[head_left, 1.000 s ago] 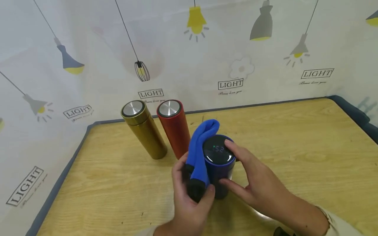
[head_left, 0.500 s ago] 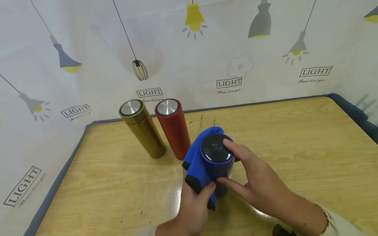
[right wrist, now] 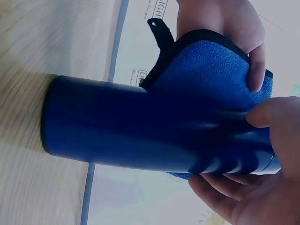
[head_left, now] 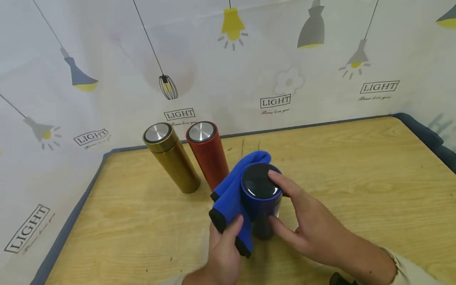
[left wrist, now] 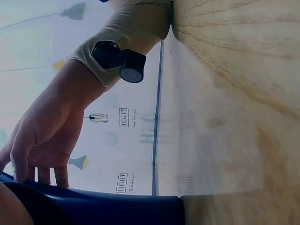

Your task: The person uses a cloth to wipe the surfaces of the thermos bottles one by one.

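A dark blue thermos (head_left: 263,209) with a glossy black lid stands on the table, its base at the wood in the right wrist view. My right hand (head_left: 313,221) grips it near the top, thumb and fingers on opposite sides and one fingertip on the lid. My left hand (head_left: 224,253) pinches a folded blue cloth (head_left: 229,208) with black edging, thumb on the near face. That cloth lies against the thermos's left side. Part of the left hand is hidden behind it. In the right wrist view, a black loop (right wrist: 161,33) sticks out from the cloth's edge.
A red thermos (head_left: 210,158) and a gold thermos (head_left: 176,162) stand upright behind and left of the hands, on the wooden table (head_left: 349,170). A lamp-patterned sheet (head_left: 221,79) rises along the table's back and left edges. A black device (left wrist: 131,65) is strapped at the right sleeve.
My left hand has shifted down along the thermos with the cloth, which now spreads wider and lower. The lit digits on the lid have gone dark. My right hand has stayed nearly in place.
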`<state>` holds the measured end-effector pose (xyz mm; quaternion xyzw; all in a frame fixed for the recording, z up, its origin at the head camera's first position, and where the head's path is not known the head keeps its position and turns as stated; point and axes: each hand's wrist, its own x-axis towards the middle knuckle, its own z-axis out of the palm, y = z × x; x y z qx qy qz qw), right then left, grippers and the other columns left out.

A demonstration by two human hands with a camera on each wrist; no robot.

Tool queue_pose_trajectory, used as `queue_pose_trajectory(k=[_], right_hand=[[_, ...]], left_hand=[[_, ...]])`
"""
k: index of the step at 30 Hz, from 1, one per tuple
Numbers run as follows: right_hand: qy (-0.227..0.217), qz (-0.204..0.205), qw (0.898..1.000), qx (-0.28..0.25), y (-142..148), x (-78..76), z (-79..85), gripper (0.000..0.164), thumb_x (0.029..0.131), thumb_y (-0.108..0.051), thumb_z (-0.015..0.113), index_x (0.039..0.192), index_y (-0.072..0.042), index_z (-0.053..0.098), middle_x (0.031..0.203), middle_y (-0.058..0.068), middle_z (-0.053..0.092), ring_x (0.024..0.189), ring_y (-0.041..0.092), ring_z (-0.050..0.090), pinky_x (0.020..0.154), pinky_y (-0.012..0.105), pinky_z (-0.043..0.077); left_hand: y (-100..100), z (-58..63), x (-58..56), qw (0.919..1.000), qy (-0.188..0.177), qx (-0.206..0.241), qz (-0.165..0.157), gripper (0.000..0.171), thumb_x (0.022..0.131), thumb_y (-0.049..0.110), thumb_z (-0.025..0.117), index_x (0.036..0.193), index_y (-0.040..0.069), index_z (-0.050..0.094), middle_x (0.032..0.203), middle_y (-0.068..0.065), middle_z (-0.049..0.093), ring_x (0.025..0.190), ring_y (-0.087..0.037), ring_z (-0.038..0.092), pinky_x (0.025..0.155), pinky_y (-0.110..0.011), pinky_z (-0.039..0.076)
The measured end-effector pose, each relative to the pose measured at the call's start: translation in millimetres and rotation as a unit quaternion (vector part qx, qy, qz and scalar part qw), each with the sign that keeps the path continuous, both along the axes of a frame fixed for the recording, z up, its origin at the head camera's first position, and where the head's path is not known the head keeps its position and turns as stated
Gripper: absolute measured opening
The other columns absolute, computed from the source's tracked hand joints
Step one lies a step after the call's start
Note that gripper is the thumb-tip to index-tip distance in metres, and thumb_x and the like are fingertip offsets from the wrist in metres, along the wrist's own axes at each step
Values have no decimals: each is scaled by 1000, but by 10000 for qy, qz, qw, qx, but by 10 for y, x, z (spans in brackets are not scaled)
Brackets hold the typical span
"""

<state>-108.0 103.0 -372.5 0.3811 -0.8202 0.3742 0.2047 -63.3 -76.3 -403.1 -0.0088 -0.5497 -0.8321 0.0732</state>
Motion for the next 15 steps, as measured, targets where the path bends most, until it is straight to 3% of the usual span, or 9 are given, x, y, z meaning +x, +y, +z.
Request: queue_pose_trajectory(k=[6, 12, 15], right_hand=[[459, 285, 9984, -182, -32, -34, -16, 65, 101, -42, 50, 145, 4, 39, 129, 13, 58, 116, 20, 58, 108, 13, 37], [658, 290, 9971, -266, -57, -50, -11, 65, 100, -44, 52, 143, 5, 41, 125, 13, 59, 112, 20, 58, 105, 14, 41], [617, 254, 9975, -233, -56, -48, -5, 66, 101, -44, 51, 143, 5, 40, 128, 14, 58, 113, 22, 59, 105, 13, 41]], left_hand=[[6, -81, 26, 9983, -317, -239, 431, 60, 93, 1, 49, 149, -5, 30, 147, -11, 50, 125, -4, 52, 106, -19, 41], [36, -178, 67, 9970, 547, -470, 285, 57, 96, -4, 45, 149, -11, 28, 150, -23, 45, 130, -2, 50, 109, -17, 40], [52, -193, 62, 9948, 874, -506, 126, 56, 96, -4, 43, 150, -9, 28, 149, -14, 49, 131, -3, 50, 109, -17, 39]])
